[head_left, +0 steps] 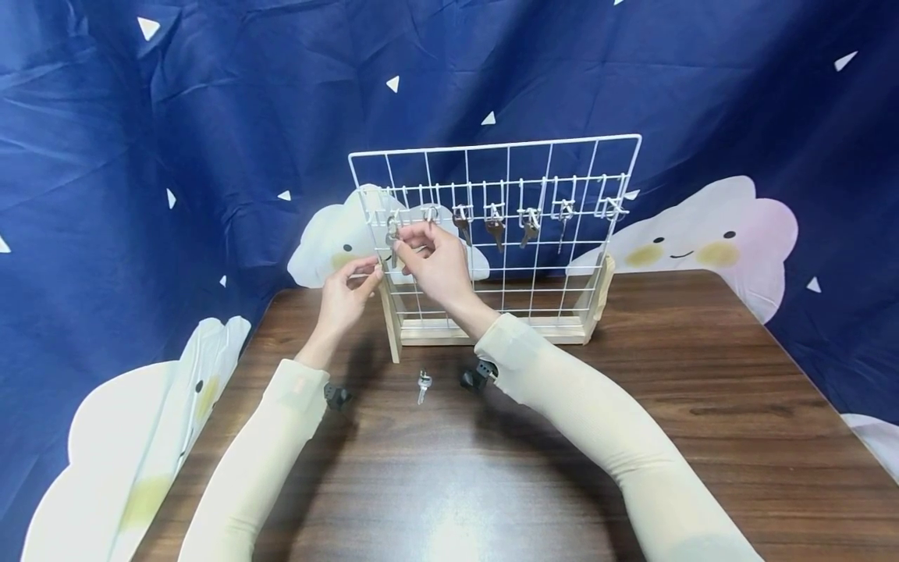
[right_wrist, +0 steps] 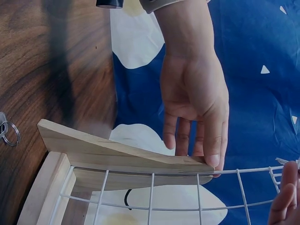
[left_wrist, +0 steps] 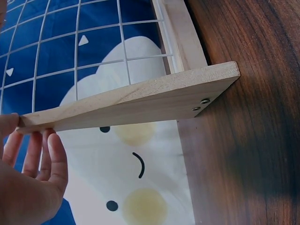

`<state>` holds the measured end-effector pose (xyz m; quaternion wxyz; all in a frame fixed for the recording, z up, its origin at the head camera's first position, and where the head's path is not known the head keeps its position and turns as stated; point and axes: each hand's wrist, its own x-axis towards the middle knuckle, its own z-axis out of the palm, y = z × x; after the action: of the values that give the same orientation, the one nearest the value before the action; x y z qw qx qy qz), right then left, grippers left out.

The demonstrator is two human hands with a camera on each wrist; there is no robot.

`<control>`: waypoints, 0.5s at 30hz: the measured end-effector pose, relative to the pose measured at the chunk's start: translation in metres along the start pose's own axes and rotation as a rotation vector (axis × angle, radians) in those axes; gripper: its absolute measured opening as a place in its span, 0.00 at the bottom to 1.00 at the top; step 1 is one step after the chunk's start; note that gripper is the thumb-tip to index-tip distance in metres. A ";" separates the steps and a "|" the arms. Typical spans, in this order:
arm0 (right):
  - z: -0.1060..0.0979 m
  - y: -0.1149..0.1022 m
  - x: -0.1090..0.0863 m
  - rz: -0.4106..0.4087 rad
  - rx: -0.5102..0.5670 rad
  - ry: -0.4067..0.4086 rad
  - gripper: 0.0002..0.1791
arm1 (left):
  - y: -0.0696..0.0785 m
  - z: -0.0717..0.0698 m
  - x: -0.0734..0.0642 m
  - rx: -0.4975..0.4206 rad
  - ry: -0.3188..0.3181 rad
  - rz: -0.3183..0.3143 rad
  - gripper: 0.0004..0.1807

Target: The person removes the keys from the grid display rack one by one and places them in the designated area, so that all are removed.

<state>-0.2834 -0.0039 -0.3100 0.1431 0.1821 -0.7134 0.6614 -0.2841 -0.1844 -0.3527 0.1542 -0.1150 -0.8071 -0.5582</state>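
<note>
My left hand (head_left: 342, 299) pinches the upper end of the rack's wooden side support (left_wrist: 126, 103), thumb on one face and fingertips on the other. At the leftmost hook of the white wire rack (head_left: 520, 268), my right hand (head_left: 444, 269) holds a key (head_left: 392, 232) between thumb and fingers. The key's ring is up by the hook; whether it hangs fully on it is hard to tell, as the fingers partly cover the key. In the right wrist view, only the fingertips of my right hand (right_wrist: 285, 199) show, at the lower right edge.
Several keys, such as a dark key (head_left: 495, 226), hang from hooks along the rack. A loose silver key with a ring (head_left: 424, 382) lies on the wooden table (head_left: 562, 476) in front of it. Behind stands a blue cloth (head_left: 246, 117) with cloud prints.
</note>
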 end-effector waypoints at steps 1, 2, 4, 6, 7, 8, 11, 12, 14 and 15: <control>0.000 -0.001 0.000 -0.006 -0.001 -0.004 0.09 | 0.000 0.000 0.000 0.001 0.000 0.000 0.20; -0.001 -0.001 -0.001 -0.011 -0.004 -0.007 0.10 | 0.000 0.000 0.000 0.001 0.002 0.000 0.20; -0.002 -0.002 -0.001 -0.019 -0.014 -0.014 0.11 | 0.000 0.000 0.000 -0.004 0.004 0.002 0.19; -0.002 -0.003 -0.002 -0.026 -0.025 -0.019 0.11 | 0.000 0.000 0.000 -0.004 0.005 0.003 0.20; -0.003 -0.004 -0.003 -0.029 -0.028 -0.022 0.12 | 0.000 0.000 0.000 -0.006 0.005 0.002 0.20; -0.003 -0.004 -0.003 -0.029 -0.031 -0.025 0.12 | 0.000 0.000 0.000 -0.007 0.005 -0.001 0.20; -0.004 -0.005 -0.005 -0.029 -0.021 -0.032 0.12 | 0.000 0.000 0.000 -0.008 0.004 -0.009 0.20; -0.005 -0.006 -0.005 -0.029 -0.015 -0.033 0.12 | 0.000 0.000 -0.001 -0.007 0.004 -0.010 0.19; -0.006 -0.007 -0.006 -0.030 -0.008 -0.034 0.11 | 0.000 0.000 -0.001 -0.006 0.004 -0.010 0.19; -0.006 -0.007 -0.006 -0.032 -0.004 -0.034 0.11 | 0.000 0.000 -0.001 -0.007 0.004 -0.009 0.19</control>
<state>-0.2752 0.0020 -0.3057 0.1420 0.2046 -0.7140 0.6544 -0.2836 -0.1846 -0.3533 0.1529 -0.1110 -0.8053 -0.5620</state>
